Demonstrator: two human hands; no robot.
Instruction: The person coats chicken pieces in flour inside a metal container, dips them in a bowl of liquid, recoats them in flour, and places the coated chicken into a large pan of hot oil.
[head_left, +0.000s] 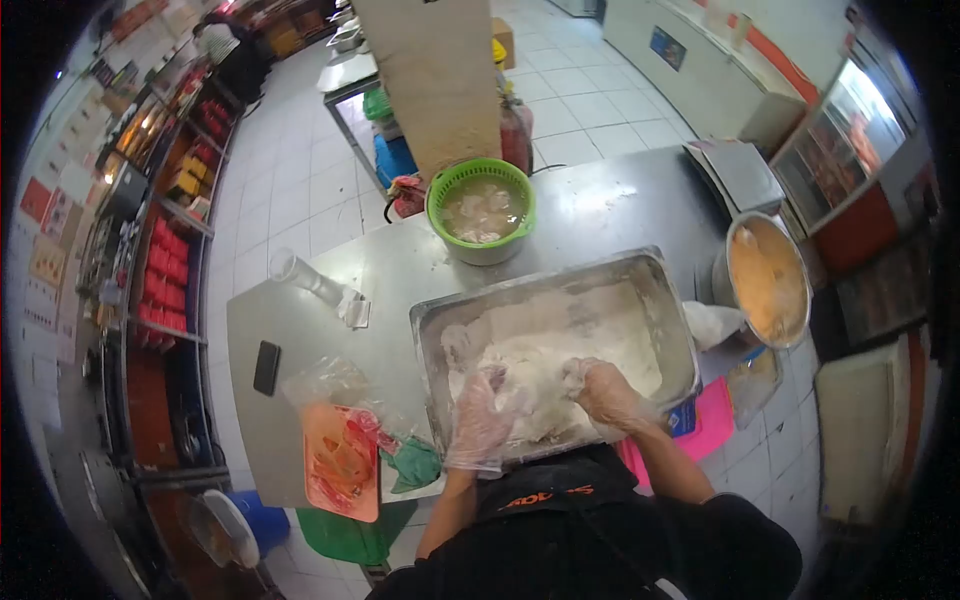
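Observation:
A deep metal tray (pixel 432 330) holding white flour (pixel 560 325) sits at the front of the steel table. Both my hands are in clear plastic gloves over the flour. My left hand (pixel 486 418) is at the tray's left front, its fingers curled round something floury that I cannot make out. To the right, my right hand (pixel 605 392) has its fingers pressed together on a flour-covered lump too hidden to name. Behind the tray stands a green basket (pixel 437 215) in a pot, with pale pieces in cloudy liquid.
On the steel table (pixel 390 270) are a phone (pixel 267 367), a clear cup (pixel 300 275), a pink tray (pixel 340 455) and a green cloth (pixel 415 465). A metal bowl of orange powder (pixel 768 280) stands right. A column (pixel 425 90) rises behind; a person (pixel 222 50) is far left.

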